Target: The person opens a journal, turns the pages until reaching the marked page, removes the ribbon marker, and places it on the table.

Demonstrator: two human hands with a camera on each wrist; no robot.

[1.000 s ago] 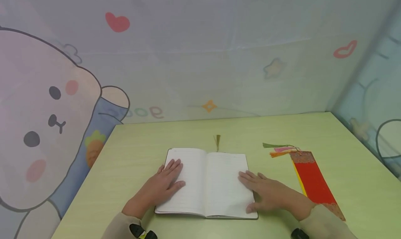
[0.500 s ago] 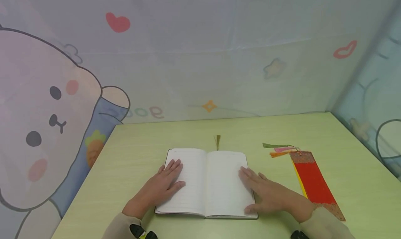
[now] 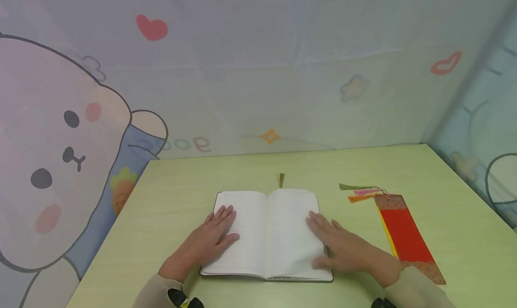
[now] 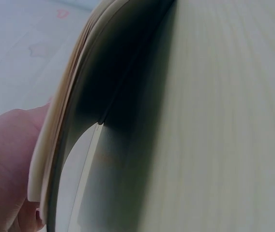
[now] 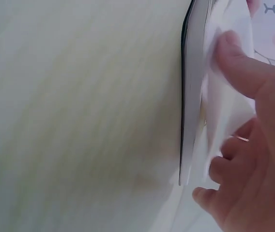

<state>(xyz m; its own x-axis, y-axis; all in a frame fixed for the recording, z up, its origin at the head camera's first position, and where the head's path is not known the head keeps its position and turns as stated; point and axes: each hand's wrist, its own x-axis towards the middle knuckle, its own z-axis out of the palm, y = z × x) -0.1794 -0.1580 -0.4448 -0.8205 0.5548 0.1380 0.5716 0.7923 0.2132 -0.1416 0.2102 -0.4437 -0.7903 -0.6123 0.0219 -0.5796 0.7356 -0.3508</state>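
Note:
An open notebook (image 3: 246,240) with lined white pages lies in the middle of the table. My left hand (image 3: 210,240) rests flat on its left page, fingers spread a little. At the right edge, my right hand (image 3: 341,245) holds the right page (image 3: 288,227), which bows up off the stack. In the right wrist view, the thumb (image 5: 234,58) sits against the lifted page, with fingertips (image 5: 220,169) by its other side. A green tassel (image 3: 281,180) sticks out past the notebook's top edge; whatever it hangs from is hidden by the pages.
Right of the notebook lies a stack of long bookmarks (image 3: 405,231), red on top with a yellow edge below. Green, pink and orange tassels (image 3: 361,192) trail from its far end. A printed cloth backdrop (image 3: 258,74) stands behind the pale table (image 3: 202,173).
The right page has risen and now arches higher at its top edge. My right fingers have shifted slightly up along it. The left hand stays in place.

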